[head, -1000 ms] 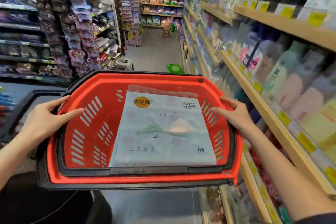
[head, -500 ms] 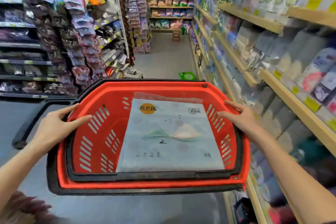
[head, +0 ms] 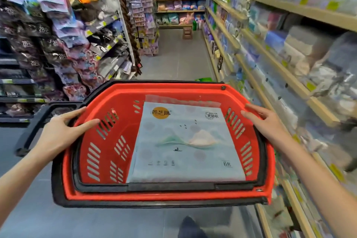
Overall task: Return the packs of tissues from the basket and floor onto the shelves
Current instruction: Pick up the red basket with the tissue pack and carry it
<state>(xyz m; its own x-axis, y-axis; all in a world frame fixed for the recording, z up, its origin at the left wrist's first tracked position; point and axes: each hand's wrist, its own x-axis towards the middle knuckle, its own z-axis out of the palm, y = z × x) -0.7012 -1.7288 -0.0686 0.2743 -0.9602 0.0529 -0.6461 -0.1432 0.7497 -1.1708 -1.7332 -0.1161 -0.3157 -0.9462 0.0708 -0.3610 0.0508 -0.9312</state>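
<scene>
Two hands carry a red shopping basket [head: 164, 198] down a shop aisle, with one pack of tissues [head: 183, 141] inside.
The left hand [head: 59, 133] grips the rim at 9 o'clock, thumb inside the wall and fingers spread along the outside; the right hand [head: 264, 123] grips the rim at 2 o'clock, fingers stretched along its top; the pack lies flat, printed face up, toward the basket's 3 o'clock wall; wooden shelves [head: 289, 75] of blurred packs run along 3 o'clock; a green package [head: 204, 79] lies on the aisle floor [head: 173, 60] just past the 12 o'clock rim.

Head-worn, forward-down, close over basket [head: 166, 197]
</scene>
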